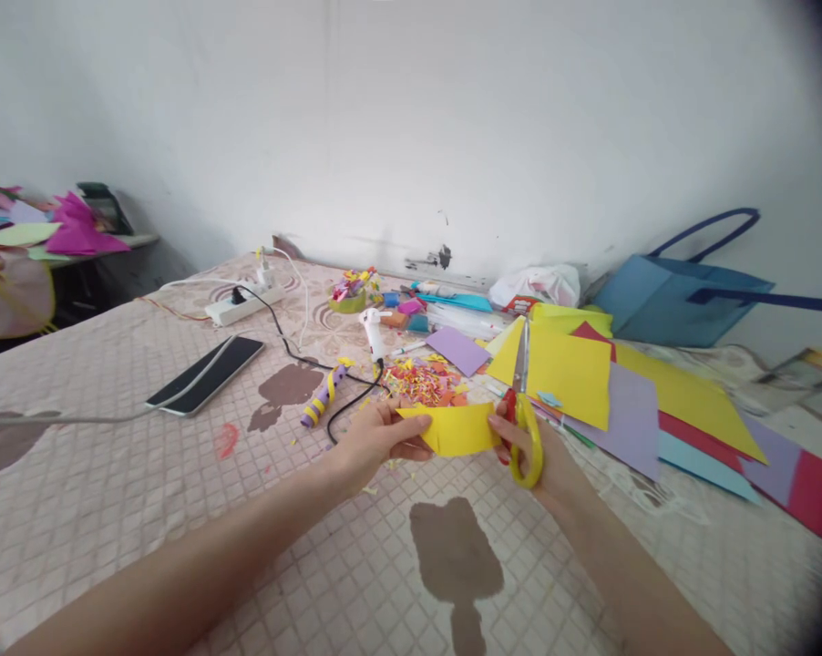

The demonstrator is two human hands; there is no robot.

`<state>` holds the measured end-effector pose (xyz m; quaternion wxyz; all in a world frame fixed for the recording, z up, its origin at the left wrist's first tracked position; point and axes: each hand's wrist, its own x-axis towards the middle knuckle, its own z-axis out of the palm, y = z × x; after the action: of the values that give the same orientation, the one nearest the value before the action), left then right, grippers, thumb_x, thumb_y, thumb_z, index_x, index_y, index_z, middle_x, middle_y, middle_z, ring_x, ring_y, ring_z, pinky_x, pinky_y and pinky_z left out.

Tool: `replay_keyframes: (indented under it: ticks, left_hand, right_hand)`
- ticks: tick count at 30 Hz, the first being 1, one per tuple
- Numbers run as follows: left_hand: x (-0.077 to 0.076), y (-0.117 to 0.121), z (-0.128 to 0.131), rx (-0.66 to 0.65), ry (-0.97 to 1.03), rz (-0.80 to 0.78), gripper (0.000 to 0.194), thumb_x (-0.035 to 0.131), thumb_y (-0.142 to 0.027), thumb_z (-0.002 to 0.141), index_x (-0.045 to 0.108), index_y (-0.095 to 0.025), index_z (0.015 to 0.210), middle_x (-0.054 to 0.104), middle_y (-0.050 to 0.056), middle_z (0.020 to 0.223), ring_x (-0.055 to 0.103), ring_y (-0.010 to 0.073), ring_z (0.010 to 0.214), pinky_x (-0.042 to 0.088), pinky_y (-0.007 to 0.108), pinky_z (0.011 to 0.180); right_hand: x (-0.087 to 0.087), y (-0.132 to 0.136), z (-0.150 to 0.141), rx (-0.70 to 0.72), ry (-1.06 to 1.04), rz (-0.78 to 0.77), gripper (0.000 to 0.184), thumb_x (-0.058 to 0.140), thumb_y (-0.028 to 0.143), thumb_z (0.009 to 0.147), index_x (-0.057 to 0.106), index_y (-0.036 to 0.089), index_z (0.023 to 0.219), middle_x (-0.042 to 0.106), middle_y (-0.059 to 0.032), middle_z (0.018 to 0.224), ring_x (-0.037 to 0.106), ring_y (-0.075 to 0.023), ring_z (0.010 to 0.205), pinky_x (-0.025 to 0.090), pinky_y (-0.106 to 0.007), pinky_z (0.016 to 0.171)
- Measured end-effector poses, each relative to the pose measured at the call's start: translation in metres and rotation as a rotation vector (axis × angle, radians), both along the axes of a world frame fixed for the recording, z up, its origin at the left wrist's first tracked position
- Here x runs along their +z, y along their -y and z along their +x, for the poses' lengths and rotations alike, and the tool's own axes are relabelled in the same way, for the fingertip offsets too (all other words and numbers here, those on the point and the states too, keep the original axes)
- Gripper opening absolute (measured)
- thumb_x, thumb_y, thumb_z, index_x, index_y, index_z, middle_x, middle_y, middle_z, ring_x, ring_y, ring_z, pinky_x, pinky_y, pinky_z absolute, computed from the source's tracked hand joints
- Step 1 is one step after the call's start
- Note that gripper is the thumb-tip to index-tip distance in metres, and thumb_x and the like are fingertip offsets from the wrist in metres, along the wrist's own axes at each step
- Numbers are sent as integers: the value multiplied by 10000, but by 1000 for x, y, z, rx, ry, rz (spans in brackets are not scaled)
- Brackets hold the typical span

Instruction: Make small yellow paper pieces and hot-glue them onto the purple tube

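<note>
Between my two hands a strip of yellow paper [458, 430] is stretched level, slightly curved. My left hand [384, 433] pinches its left end between thumb and fingers. With thumb and fingertips my right hand [530, 446] grips the strip's right end, and it also keeps hold of a pair of scissors [530, 442] with red and yellow handles, blades pointing up. Just behind the strip lies a heap of small coloured paper bits [425, 381]. A purple paper roll wound with yellow [323, 396] rests left of the heap, and a white glue gun [372, 335] stands behind it.
Coloured paper sheets [622, 401] spread over the right side, before a blue bag [677, 296]. A phone [206, 375] with a cable across it and a white power strip [245, 305] lie to the left. The glue gun's black cord [284, 342] loops across the patterned tablecloth [247, 528].
</note>
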<state>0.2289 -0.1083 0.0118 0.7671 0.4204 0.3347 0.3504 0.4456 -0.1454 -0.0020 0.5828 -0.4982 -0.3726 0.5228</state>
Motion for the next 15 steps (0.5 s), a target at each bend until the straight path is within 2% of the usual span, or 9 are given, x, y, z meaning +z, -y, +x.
replay_keyframes:
  ticks: [7, 12, 15]
  left_hand:
    - [-2, -6, -3, 0, -190, 71, 266, 763, -270, 671, 546, -123, 716, 715, 83, 670, 686, 139, 597, 536, 188, 558]
    - [1, -11, -6, -6, -112, -5, 188, 707, -247, 743, 569, -120, 754, 718, 94, 699, 675, 119, 567, 545, 181, 568]
    - [5, -15, -9, 55, -37, -16, 149, 665, -226, 784, 563, -118, 774, 717, 99, 701, 678, 127, 577, 553, 192, 576]
  right_hand:
    - [3, -1, 7, -79, 53, 47, 356, 800, 313, 587, 514, 220, 777, 462, 66, 649, 383, -52, 462, 313, -163, 368]
    - [-1, -2, 6, -82, 66, 82, 334, 780, 349, 623, 506, 222, 766, 457, 67, 628, 372, -53, 436, 307, -176, 361]
    - [-3, -1, 1, -19, 7, 99, 306, 702, 443, 708, 503, 213, 741, 500, 39, 638, 403, -63, 443, 319, -192, 373]
